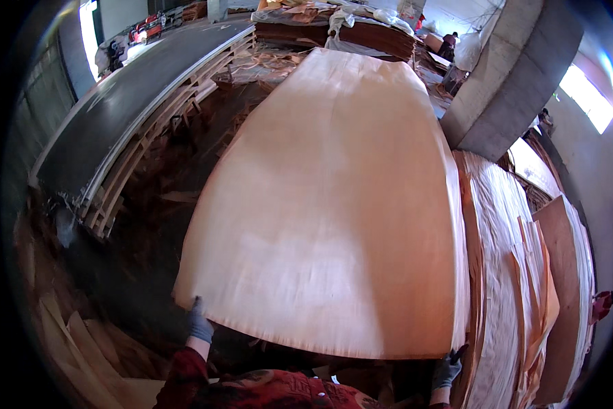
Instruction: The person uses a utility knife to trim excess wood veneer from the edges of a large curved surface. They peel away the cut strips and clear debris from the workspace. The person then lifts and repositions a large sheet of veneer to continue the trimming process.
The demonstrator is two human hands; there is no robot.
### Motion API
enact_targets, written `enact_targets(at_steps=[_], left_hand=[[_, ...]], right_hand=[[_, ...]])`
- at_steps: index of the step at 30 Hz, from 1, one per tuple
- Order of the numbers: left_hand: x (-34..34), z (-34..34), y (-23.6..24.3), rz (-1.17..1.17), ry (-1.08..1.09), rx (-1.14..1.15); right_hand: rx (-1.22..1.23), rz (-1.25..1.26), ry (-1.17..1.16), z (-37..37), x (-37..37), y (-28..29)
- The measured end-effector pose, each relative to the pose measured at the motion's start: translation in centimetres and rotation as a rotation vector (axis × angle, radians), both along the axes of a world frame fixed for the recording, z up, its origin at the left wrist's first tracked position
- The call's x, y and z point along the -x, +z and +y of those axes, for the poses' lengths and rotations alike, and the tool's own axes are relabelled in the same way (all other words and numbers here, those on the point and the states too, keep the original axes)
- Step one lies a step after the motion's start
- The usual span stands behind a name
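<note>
A large, pale wood veneer sheet (334, 198) fills the middle of the view, stretching away from me. My left hand (199, 320), in a grey glove, grips its near left corner. The near right corner is held by my right hand (448, 368), also gloved. The sheet's near edge bows slightly between the two hands. Red patterned sleeves show at the bottom edge.
A stack of veneer sheets (511, 273) lies right of the held sheet. A dark conveyor-like table on stacked boards (136, 116) runs along the left. Veneer scraps (81, 341) litter the floor at lower left. A concrete pillar (504, 75) rises at upper right; more piles lie behind.
</note>
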State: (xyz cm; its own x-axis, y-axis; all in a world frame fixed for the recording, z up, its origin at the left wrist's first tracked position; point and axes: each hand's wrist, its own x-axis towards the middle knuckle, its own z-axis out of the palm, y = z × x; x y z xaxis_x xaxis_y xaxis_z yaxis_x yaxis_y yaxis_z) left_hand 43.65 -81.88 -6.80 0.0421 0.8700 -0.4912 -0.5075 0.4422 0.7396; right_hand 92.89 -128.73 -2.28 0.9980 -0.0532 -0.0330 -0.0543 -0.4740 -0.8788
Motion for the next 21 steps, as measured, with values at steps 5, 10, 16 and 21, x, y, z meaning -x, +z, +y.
enact_targets(at_steps=[5, 10, 16, 21], left_hand=[[0.7, 0.7, -10.4, 0.064, -0.056, 0.194], [7.6, -2.1, -17.9, 0.068, -0.060, 0.346], [8.4, 0.8, -20.8, 0.267, -0.170, 0.230], [8.0, 1.5, -20.9, 0.468, -0.210, 0.291]], right_hand=[[0.309, -0.099, 0.106, 1.0, -0.4, 2.6], [0.436, -0.190, 0.125, -1.1, 6.7, 1.8], [0.075, 0.004, -0.012, -3.3, 6.2, -3.2], [0.059, -0.062, 0.110, -4.6, 0.7, -8.9]])
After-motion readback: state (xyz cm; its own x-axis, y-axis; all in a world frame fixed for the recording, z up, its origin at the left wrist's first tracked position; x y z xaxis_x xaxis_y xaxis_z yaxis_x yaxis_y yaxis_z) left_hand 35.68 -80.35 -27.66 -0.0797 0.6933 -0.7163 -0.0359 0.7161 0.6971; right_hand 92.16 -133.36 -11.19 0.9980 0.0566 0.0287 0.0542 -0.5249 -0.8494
